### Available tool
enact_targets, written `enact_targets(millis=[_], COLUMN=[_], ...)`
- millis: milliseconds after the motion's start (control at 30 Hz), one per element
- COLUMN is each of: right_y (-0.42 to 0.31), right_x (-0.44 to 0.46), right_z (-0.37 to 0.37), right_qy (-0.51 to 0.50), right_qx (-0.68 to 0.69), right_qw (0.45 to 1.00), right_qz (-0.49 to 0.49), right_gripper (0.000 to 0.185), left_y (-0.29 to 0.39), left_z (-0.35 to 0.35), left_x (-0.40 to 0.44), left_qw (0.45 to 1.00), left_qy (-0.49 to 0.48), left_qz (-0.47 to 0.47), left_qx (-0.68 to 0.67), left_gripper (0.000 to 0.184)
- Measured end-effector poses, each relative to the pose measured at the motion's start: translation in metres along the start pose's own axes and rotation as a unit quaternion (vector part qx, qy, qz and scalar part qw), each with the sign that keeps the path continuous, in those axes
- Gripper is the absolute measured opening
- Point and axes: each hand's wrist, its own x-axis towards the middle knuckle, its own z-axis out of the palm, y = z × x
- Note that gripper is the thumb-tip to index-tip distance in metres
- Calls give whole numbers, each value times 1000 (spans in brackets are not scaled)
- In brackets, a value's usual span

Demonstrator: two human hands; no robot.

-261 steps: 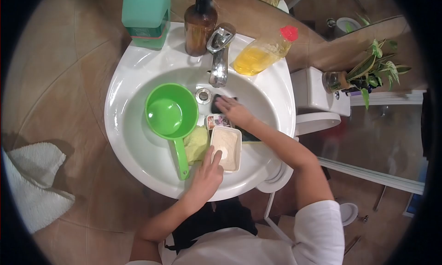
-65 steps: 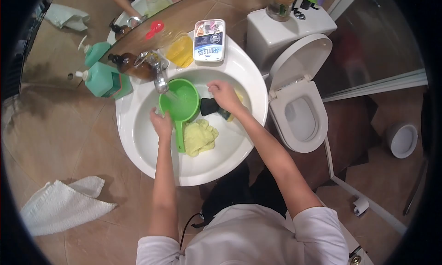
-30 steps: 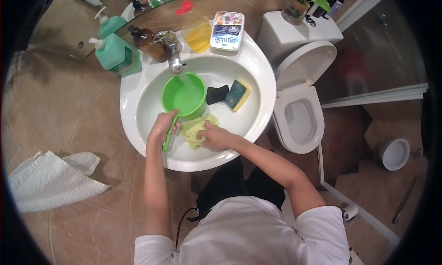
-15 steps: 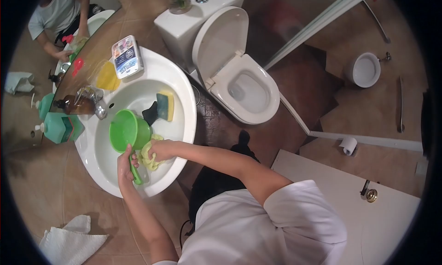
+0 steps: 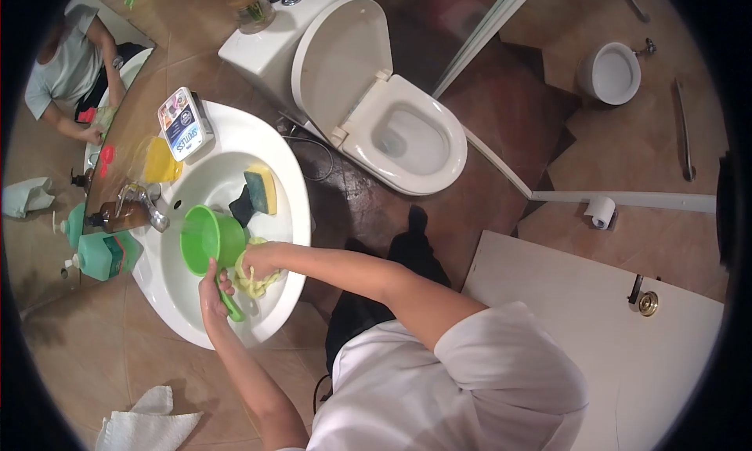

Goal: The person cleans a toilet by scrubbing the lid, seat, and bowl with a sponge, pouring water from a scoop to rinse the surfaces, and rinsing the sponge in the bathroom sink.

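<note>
A green dipper (image 5: 205, 243) is tilted inside the white sink (image 5: 294, 192), its mouth facing the faucet side. My left hand (image 5: 214, 293) is wrapped around the dipper's handle (image 5: 232, 308). My right hand (image 5: 262, 260) is closed on a bunched yellow-green cloth (image 5: 255, 285) beside the dipper. Part of the cloth hangs below the fingers, and the hand hides the rest. Farther up the basin lie a yellow and green sponge (image 5: 261, 191) and a small black cloth (image 5: 241, 208).
A metal faucet (image 5: 157, 216), an amber pump bottle (image 5: 117, 217) and a teal bottle (image 5: 106, 255) stand along the sink's left side. A "Spotless" pack (image 5: 185, 124) and a yellow item (image 5: 162, 161) rest on its rim. Right of it is a toilet (image 5: 415, 149); a white towel (image 5: 149, 427) is lower left.
The camera view has shifted, so the sink and toilet sit farther left in the picture. Both hands keep their grips, on the dipper's handle and on the cloth.
</note>
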Motion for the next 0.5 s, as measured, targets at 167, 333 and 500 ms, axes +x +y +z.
enact_targets(millis=[167, 333, 500], right_y=[-2, -6, -10], right_x=[3, -1, -7], right_z=[-2, -3, -7], right_qy=[10, 28, 45], right_qx=[13, 5, -12], right_qw=[1000, 999, 999], right_qz=[13, 18, 19], right_gripper=[28, 26, 26], left_y=[-7, -10, -13], left_z=[-3, -1, -2], left_x=[8, 9, 14], left_qw=[1000, 1000, 999], left_qy=[7, 12, -1], left_qz=[-5, 2, 8], left_qx=[-20, -22, -49], left_gripper=[29, 30, 32])
